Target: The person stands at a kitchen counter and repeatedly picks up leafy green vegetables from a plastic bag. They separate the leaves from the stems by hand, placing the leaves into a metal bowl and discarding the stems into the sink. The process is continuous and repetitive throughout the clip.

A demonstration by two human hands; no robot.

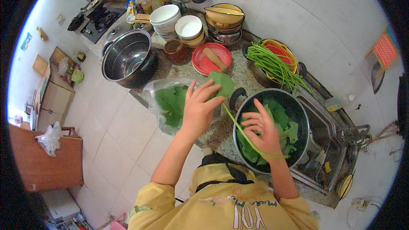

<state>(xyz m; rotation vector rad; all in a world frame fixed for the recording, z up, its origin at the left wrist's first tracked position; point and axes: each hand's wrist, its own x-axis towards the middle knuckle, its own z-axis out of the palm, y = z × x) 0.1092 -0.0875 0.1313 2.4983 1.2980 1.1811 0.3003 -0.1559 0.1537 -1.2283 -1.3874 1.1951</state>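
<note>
Holding a green leaf point(222, 83) by its blade, the left hand point(198, 110) sits just left of the black pot point(298, 115); its fingers are spread, with the thumb and fingertips closed on the leaf. The leaf's long stem point(247, 138) runs down and right across the pot rim. The right hand point(265, 130) is over the pot, fingers loosely curled and partly open, with the stem passing under the palm; whether it grips the stem cannot be told. Torn green leaves point(283, 121) lie inside the pot. A clear plastic bag of leaves point(168, 102) lies left of the pot, partly hidden by the left hand. Behind the pot: a red plate point(204, 61) with a wooden pestle point(214, 58), and long green beans point(272, 64) over a yellow basket point(279, 44). A steel stockpot point(128, 57) stands farther left of the pot. A sink point(332, 145) adjoins the pot's right side.
</note>
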